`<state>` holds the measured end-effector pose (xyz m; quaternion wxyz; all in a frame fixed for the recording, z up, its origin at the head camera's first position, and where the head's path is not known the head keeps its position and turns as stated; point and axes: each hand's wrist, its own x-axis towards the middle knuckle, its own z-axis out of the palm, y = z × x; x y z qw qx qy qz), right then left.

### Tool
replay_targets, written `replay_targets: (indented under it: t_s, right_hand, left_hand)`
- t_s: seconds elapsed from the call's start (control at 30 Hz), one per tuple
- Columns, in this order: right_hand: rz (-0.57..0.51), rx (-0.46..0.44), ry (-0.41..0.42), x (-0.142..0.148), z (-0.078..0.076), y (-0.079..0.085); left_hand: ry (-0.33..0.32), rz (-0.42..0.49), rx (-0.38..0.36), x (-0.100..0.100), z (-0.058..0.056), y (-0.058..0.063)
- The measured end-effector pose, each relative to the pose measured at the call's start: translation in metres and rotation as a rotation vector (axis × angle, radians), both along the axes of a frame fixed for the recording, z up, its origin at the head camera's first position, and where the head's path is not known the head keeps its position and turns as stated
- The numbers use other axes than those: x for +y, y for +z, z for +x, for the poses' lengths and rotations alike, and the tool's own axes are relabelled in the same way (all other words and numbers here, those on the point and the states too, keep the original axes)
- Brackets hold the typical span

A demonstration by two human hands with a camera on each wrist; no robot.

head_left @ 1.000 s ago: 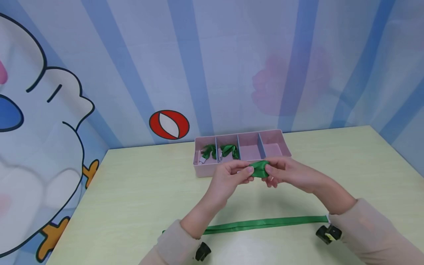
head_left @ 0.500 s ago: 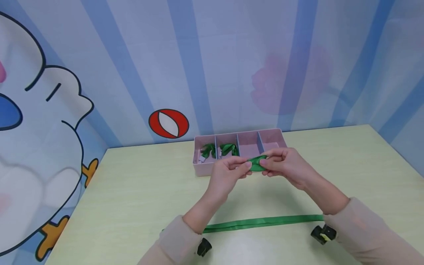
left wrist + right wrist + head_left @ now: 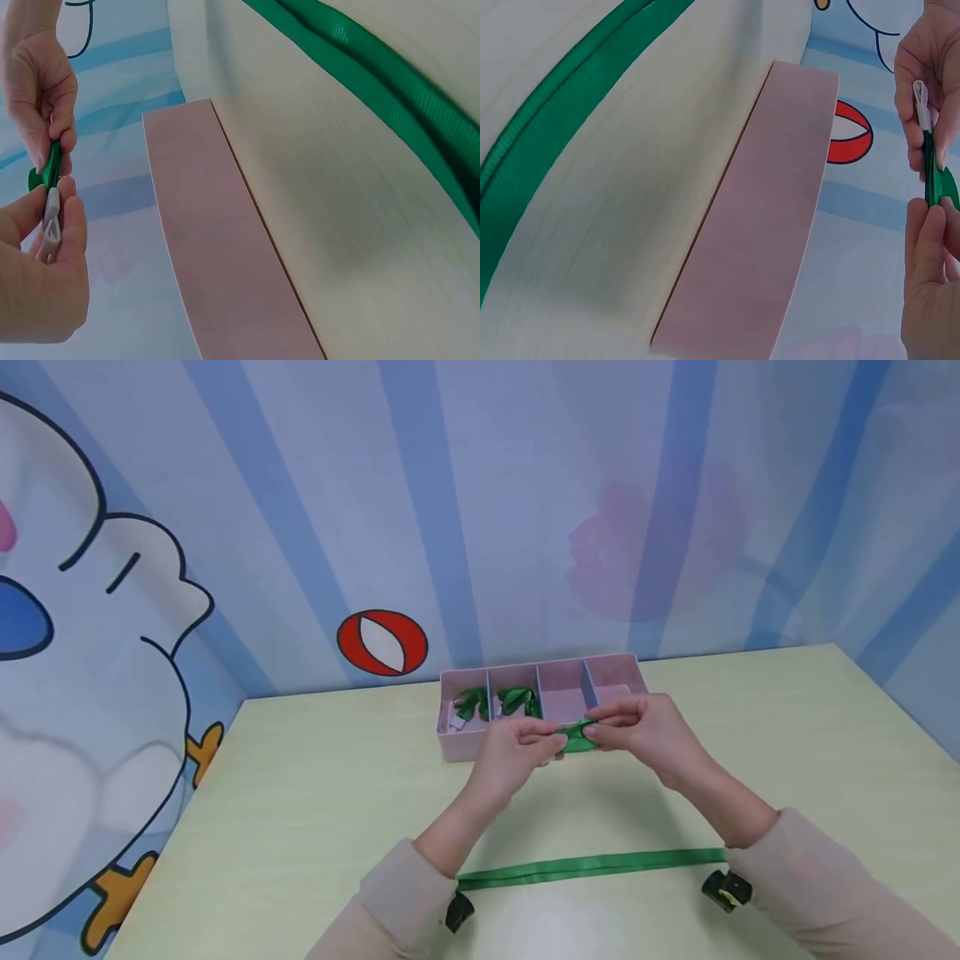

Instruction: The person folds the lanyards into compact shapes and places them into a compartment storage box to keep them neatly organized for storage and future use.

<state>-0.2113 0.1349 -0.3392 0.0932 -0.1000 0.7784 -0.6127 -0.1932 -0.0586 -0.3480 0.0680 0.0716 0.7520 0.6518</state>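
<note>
Between both hands, in front of the pink divided box (image 3: 461,746), a green lanyard (image 3: 577,737) is folded into a small flat bundle. My left hand (image 3: 508,764) pinches its left end between thumb and fingers. A white looped end piece (image 3: 51,225) sticks out of the bundle on that side, within the left fingers. On the other side my right hand (image 3: 656,743) pinches the green folds with thumb and fingertips. From the right wrist view, the green bundle (image 3: 933,169) spans the gap between the two hands, with the white end at the left hand.
The box stands against the striped backdrop (image 3: 510,527); green lanyard bundles (image 3: 472,702) lie in its two left compartments. A second long green lanyard (image 3: 592,865) lies stretched across the table (image 3: 322,793), below the forearms. Black wrist cameras (image 3: 459,912) hang under both sleeves.
The right hand has shifted left and slightly up, with its fingers turning over the folds. The green bundle shows smaller between the hands. The left hand stays nearly in place.
</note>
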Motion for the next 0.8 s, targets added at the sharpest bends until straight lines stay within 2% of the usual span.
replay_targets:
  t_s: [0.1, 0.27, 0.37, 0.57, 0.8]
  right_hand:
    - [-0.055, -0.048, 0.036, 0.003, -0.003, -0.001]
    - [-0.325, -0.250, 0.161, 0.010, -0.008, -0.004]
    - [-0.431, -0.354, 0.213, 0.013, -0.011, -0.007]
    - [-0.473, -0.475, 0.255, 0.014, -0.014, -0.006]
    - [-0.511, -0.505, 0.282, 0.013, -0.014, -0.004]
  left_hand:
    - [-0.012, -0.019, -0.015, -0.001, -0.001, 0.000]
    - [-0.038, -0.044, -0.044, -0.003, -0.005, 0.000]
    - [-0.051, -0.060, -0.074, -0.004, -0.006, 0.002]
    - [-0.075, -0.072, -0.138, -0.006, -0.009, 0.005]
    - [-0.089, -0.084, -0.123, -0.008, -0.010, 0.005]
